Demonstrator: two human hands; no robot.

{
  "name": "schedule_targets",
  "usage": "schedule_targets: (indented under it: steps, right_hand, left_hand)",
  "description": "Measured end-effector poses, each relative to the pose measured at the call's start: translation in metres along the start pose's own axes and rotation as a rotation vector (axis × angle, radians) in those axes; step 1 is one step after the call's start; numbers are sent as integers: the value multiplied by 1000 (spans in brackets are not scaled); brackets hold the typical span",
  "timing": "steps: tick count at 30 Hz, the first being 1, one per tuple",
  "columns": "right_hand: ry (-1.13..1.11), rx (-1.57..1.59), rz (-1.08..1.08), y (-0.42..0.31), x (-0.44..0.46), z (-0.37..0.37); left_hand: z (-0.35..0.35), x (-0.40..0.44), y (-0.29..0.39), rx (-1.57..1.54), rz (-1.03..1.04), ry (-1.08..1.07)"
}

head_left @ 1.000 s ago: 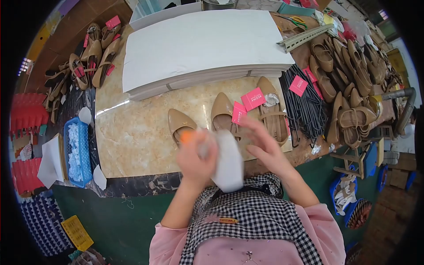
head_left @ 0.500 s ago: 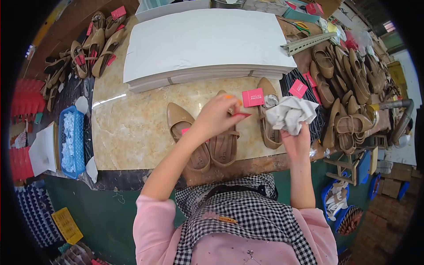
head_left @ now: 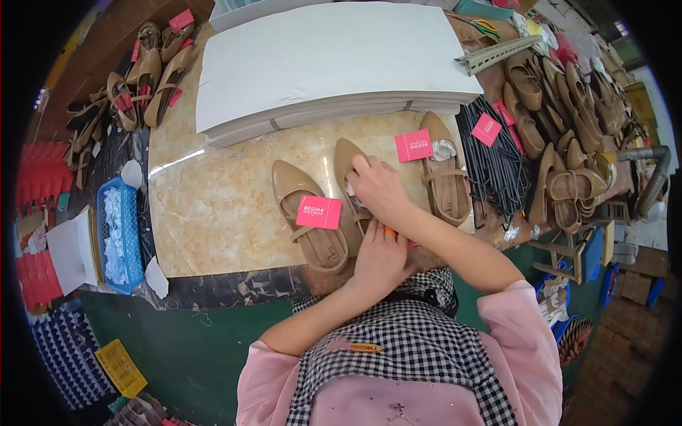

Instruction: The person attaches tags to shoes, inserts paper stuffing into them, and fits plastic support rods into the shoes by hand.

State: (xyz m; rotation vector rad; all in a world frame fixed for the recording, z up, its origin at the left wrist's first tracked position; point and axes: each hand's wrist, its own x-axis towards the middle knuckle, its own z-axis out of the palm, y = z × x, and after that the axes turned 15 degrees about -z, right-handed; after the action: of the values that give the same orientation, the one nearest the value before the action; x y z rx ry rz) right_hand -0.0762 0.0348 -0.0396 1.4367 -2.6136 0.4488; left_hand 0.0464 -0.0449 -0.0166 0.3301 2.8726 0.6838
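Observation:
Three tan pointed flats lie on the marbled board: a left shoe (head_left: 287,177), a middle shoe (head_left: 346,155) and a right shoe (head_left: 437,130). My right hand (head_left: 380,186) is closed at the middle shoe's opening, over white paper (head_left: 350,190) that shows only in part. Below it, my left hand (head_left: 380,261) holds the heel end of that shoe, with orange on one finger. A pink tag (head_left: 319,212) lies across the left shoe. Another pink tag (head_left: 414,145) is beside the right shoe, which has crumpled paper (head_left: 443,150) in it.
A stack of white sheets (head_left: 327,57) stands behind the shoes. At the left are a blue basket (head_left: 130,234) and tagged shoes (head_left: 148,78). Black rods (head_left: 490,170), a metal angle strip (head_left: 499,55) and many more tan shoes (head_left: 568,181) are on the right.
My right hand has moved left to the middle shoe, and the large crumpled paper it held up is now mostly hidden. My left hand has moved down to the heel. The left shoe's tag is now fully visible.

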Motion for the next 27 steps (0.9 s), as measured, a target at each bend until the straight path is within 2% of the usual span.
schedule_targets:
  steps: [2, 3, 6, 7, 11, 13, 14, 16, 17, 19, 20, 22, 25, 27]
  right_hand:
    - [5, 71, 40, 3, 2, -2]
    - [46, 355, 18, 6, -6, -24]
    - [84, 646, 357, 26, -21, -42]
    - [48, 627, 395, 26, -20, -31]
    - [202, 447, 347, 23, 16, -1]
    - [234, 522, 387, 21, 8, 4]
    - [250, 549, 391, 26, 7, 3]
    - [295, 712, 331, 33, -11, -17]
    - [297, 806, 303, 31, -24, -25]
    - [327, 777, 381, 19, -30, -45]
    - [350, 760, 419, 13, -33, -53]
    - [368, 707, 370, 7, -47, -66]
    - [413, 702, 392, 13, -59, -71]
    - [357, 786, 409, 16, -70, -71]
  left_hand:
    - [-1, 3, -3, -43, -21, -37]
    - [0, 4, -4, -47, -27, -2]
    - [2, -1, -5, -55, -45, 43]
    - [1, -2, -5, -60, -49, 20]
    - [-6, 6, -9, -72, -47, -18]
    - [-14, 5, -10, -58, -20, 25]
    - [-23, 11, -16, -58, 12, -29]
    - [-75, 38, -27, -50, 61, -109]
    - [-131, 76, -21, -107, -67, -306]
    - [-135, 160, -73, 291, 154, 696]
    - [-154, 200, -91, 340, -68, 646]
    - [-148, 249, -142, 244, -316, 492]
    - [-135, 256, -137, 187, -308, 618]
    - [-135, 250, -130, 28, -250, 563]
